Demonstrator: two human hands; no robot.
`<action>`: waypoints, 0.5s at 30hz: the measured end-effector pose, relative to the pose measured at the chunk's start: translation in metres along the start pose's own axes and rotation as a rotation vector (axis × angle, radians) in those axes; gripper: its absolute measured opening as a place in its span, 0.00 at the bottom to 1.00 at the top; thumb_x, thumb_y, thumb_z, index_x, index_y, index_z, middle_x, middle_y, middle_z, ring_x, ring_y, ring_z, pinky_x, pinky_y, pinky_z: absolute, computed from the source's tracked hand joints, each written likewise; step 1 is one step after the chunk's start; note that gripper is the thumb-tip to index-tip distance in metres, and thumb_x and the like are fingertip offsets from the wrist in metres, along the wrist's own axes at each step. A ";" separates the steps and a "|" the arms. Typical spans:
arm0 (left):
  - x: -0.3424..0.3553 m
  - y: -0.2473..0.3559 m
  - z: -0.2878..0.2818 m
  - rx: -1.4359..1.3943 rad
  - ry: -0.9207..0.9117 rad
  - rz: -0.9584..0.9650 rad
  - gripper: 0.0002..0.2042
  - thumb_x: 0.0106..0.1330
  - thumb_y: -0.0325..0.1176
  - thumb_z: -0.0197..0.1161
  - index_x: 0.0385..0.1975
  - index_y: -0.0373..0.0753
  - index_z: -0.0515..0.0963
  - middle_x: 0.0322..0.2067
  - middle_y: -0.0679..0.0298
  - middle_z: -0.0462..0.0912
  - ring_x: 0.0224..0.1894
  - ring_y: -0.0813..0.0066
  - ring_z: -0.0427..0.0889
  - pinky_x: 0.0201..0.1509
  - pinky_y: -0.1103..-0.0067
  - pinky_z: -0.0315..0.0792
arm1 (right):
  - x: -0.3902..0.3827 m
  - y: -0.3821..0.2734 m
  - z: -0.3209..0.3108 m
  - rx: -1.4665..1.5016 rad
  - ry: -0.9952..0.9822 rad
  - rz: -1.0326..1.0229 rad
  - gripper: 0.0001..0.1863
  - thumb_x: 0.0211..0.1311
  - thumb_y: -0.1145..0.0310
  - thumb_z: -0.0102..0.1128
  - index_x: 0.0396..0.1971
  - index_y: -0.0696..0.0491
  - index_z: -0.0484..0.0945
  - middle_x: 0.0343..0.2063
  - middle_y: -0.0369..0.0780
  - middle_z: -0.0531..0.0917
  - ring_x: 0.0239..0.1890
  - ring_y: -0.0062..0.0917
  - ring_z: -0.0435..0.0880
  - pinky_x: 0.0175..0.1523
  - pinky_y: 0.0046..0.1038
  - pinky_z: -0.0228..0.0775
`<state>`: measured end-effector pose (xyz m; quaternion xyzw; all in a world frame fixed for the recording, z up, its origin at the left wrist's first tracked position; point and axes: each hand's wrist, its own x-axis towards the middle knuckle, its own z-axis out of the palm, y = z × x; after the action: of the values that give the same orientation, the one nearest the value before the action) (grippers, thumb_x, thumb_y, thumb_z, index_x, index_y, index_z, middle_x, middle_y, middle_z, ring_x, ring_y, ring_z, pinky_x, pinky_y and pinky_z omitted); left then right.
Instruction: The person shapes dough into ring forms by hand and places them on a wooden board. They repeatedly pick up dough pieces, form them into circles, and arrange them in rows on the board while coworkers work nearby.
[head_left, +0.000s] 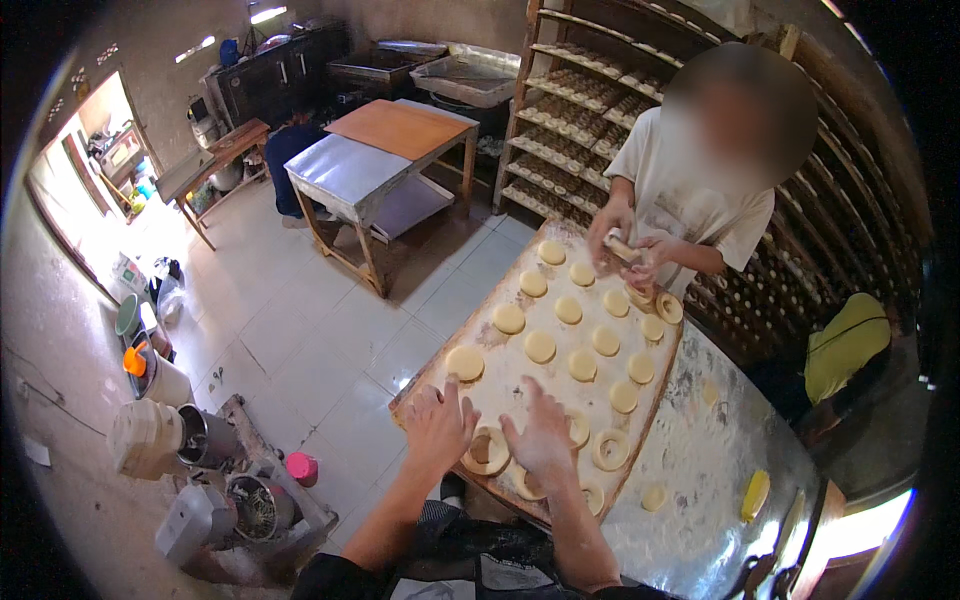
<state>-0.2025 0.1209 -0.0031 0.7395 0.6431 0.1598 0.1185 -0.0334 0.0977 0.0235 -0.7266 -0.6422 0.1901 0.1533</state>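
Pale yellow dough, round pieces, laid out on a floured wooden board (510, 403) before you.

Item: dough ring (486, 470), round, with no long axis; it lies between your hands and slightly toward your body, at the board's near end. Your left hand (440, 420) is just beside its upper left edge, your right hand (543, 435) just beside its upper right; neither is clearly nearer, and contact cannot be told.

Item: dough disc (465, 364), flat, whole, just beyond your left fingertips; left hand nearer.

Hands: both open, fingers apart, palms down, gripping nothing visible.

Surface: board, long axis running away from you and to the right, set on a flour-dusted metal table (690, 450).

Room: across the board, a co-worker (660, 190) in a pale shirt, dough piece (620, 246) in hand; behind, a shelf rack (570, 90) loaded with rings. Left, tiled floor (310, 350), second table (345, 165) with metal top and brown sheet (403, 128), pink cup (301, 467). Right, a person (850, 345) in yellow-green.
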 end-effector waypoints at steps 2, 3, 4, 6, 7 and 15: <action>-0.014 -0.003 0.006 0.022 -0.117 0.050 0.37 0.58 0.48 0.69 0.66 0.41 0.65 0.44 0.52 0.74 0.51 0.53 0.74 0.52 0.54 0.64 | -0.005 -0.001 0.006 -0.158 -0.112 -0.082 0.42 0.59 0.52 0.64 0.71 0.46 0.56 0.50 0.50 0.75 0.53 0.44 0.74 0.58 0.47 0.64; -0.019 -0.003 0.009 0.040 -0.173 0.070 0.39 0.56 0.47 0.70 0.67 0.42 0.64 0.45 0.52 0.73 0.51 0.52 0.73 0.53 0.54 0.64 | -0.007 -0.002 0.011 -0.253 -0.194 -0.105 0.41 0.59 0.52 0.64 0.70 0.46 0.57 0.49 0.49 0.75 0.53 0.43 0.74 0.57 0.46 0.64; -0.021 -0.002 0.012 0.043 -0.142 0.069 0.39 0.55 0.47 0.71 0.67 0.43 0.63 0.45 0.52 0.72 0.51 0.52 0.73 0.53 0.53 0.64 | -0.008 -0.003 0.015 -0.242 -0.142 -0.121 0.41 0.59 0.51 0.64 0.70 0.45 0.58 0.49 0.48 0.75 0.53 0.42 0.74 0.57 0.46 0.64; -0.023 0.001 0.015 0.055 -0.139 0.045 0.40 0.54 0.46 0.72 0.68 0.45 0.63 0.45 0.52 0.71 0.51 0.52 0.72 0.54 0.52 0.63 | -0.012 -0.001 0.023 -0.246 -0.129 -0.109 0.41 0.58 0.48 0.64 0.69 0.45 0.59 0.49 0.48 0.75 0.53 0.42 0.74 0.58 0.45 0.64; -0.022 0.004 0.014 0.052 -0.127 0.048 0.41 0.53 0.45 0.72 0.68 0.45 0.63 0.45 0.52 0.71 0.50 0.52 0.72 0.54 0.52 0.63 | -0.016 0.006 0.023 -0.226 -0.123 -0.126 0.41 0.58 0.48 0.64 0.69 0.45 0.59 0.51 0.49 0.74 0.55 0.44 0.73 0.58 0.48 0.63; -0.038 0.083 0.012 -0.176 -0.151 0.168 0.30 0.60 0.37 0.68 0.62 0.36 0.68 0.51 0.50 0.76 0.47 0.49 0.74 0.55 0.58 0.68 | -0.133 0.233 -0.049 0.130 0.312 0.495 0.27 0.60 0.53 0.64 0.55 0.50 0.74 0.43 0.48 0.82 0.48 0.46 0.79 0.57 0.47 0.69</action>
<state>-0.1264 0.0714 0.0146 0.7873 0.5518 0.1686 0.2171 0.1801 -0.0632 -0.0318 -0.8702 -0.4008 0.1485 0.2451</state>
